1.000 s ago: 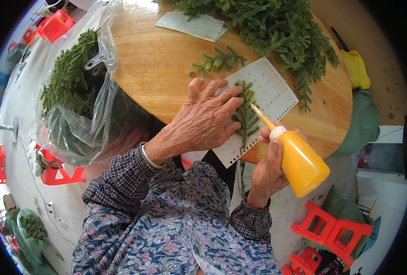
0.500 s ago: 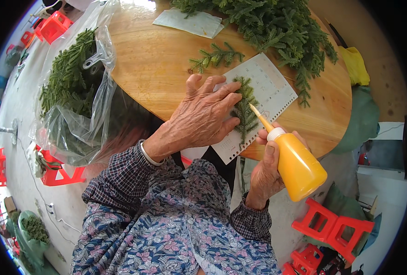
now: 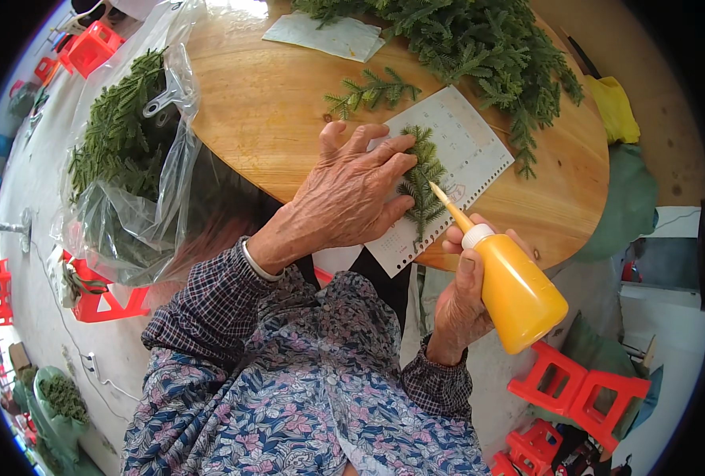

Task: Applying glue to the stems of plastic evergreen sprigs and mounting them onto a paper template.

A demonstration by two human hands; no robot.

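A green artificial fir sprig [image 3: 422, 176] lies on a white calendar sheet [image 3: 457, 131] with punched holes along its edge, at the near rim of the round wooden table [image 3: 265, 95]. My left hand [image 3: 338, 184] is spread open, its fingertips and thumb resting on the sprig's left side. In my right hand [image 3: 465, 297] is a yellow squeeze bottle [image 3: 520, 289], tilted so that its long pointed nozzle comes up to the sprig's right side. Whether the tip touches the needles, I cannot tell. Beyond my left hand lies another small sprig [image 3: 373, 91].
A heap of fir branches [image 3: 487, 47] covers the table's far right. Folded white paper [image 3: 325, 36] lies at the far side. Left of the table hangs a clear plastic bag [image 3: 134, 214] holding more branches. Red stools [image 3: 581, 393] stand on the floor at the lower right.
The nozzle tip has shifted slightly down and left along the sprig. My left hand keeps its place on the sprig, and the whole view has moved a little.
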